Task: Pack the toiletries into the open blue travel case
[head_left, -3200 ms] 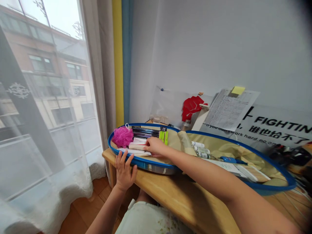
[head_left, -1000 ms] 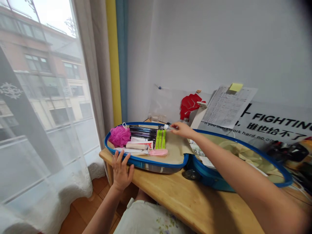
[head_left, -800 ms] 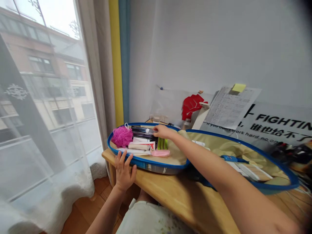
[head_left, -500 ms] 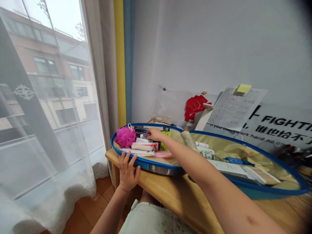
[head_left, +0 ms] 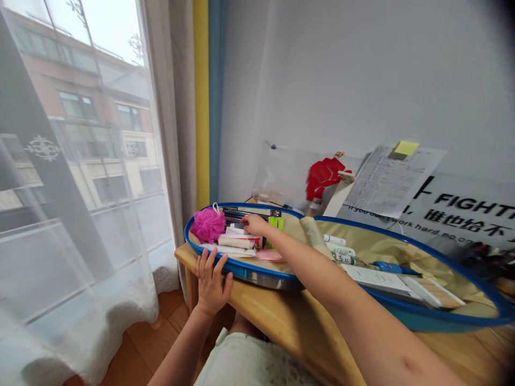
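Note:
A blue-rimmed oval case (head_left: 257, 269) lies unfolded on the table, with things in both halves. My left hand (head_left: 212, 281) rests on the near rim of its left half, fingers spread. Inside that half, my right hand (head_left: 255, 225) reaches down with fingers bent together; what they pinch is too small to make out. Just below the fingertips are a short white piece and a white tube (head_left: 235, 242). A magenta mesh bath puff (head_left: 209, 225) sits at the left end. Dark packs, a yellow-green item (head_left: 277, 222) and a pink rounded item (head_left: 269, 255) lie around the hand.
The case's right half holds small white bottles (head_left: 341, 249), a blue-handled item (head_left: 390, 266) and flat white boxes (head_left: 374, 276). Behind stand a clear bottle (head_left: 314, 206) and papers (head_left: 402, 177) by the wall. Sheer curtains (head_left: 132, 257) hang at left above the wooden table's edge (head_left: 183, 254).
My right hand has shifted slightly within the left half, and the white piece by its fingertips sits a little lower. My left hand stays on the rim. The view has shifted slightly.

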`<action>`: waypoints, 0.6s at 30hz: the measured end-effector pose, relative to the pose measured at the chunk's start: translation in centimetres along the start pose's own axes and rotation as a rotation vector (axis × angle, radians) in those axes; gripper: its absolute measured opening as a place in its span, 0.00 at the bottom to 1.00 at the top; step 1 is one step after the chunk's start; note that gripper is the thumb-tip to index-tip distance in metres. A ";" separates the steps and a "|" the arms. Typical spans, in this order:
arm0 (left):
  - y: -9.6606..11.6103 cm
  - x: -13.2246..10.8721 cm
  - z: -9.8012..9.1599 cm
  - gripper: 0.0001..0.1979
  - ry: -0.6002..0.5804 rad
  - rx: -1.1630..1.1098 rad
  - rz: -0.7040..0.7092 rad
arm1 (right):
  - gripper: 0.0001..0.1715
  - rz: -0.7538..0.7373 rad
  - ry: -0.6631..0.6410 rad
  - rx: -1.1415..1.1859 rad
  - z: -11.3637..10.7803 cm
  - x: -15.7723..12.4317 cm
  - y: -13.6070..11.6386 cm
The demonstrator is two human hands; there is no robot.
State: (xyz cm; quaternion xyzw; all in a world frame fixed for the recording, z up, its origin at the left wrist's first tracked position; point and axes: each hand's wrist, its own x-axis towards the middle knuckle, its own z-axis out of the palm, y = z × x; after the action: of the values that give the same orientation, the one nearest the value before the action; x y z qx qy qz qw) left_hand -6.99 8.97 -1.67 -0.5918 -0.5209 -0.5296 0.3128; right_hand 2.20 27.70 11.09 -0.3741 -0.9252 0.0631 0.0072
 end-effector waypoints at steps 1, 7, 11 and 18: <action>0.0 0.0 0.0 0.27 -0.002 0.000 -0.001 | 0.20 -0.001 0.002 0.000 0.0 0.0 0.0; -0.1 -0.2 0.1 0.27 -0.007 -0.003 -0.016 | 0.20 0.021 0.017 -0.001 0.3 -0.1 0.2; -0.1 -0.3 0.2 0.28 -0.010 0.000 -0.016 | 0.20 0.029 0.023 0.026 0.0 -0.2 0.2; -0.1 -0.1 0.0 0.27 -0.005 0.004 -0.004 | 0.19 0.123 0.117 0.111 -4.5 -1.8 4.1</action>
State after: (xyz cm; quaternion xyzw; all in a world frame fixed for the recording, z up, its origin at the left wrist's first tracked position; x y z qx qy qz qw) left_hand -7.06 8.99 -1.78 -0.5914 -0.5241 -0.5277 0.3116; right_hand 6.65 29.86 15.13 -0.4322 -0.8936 0.0927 0.0779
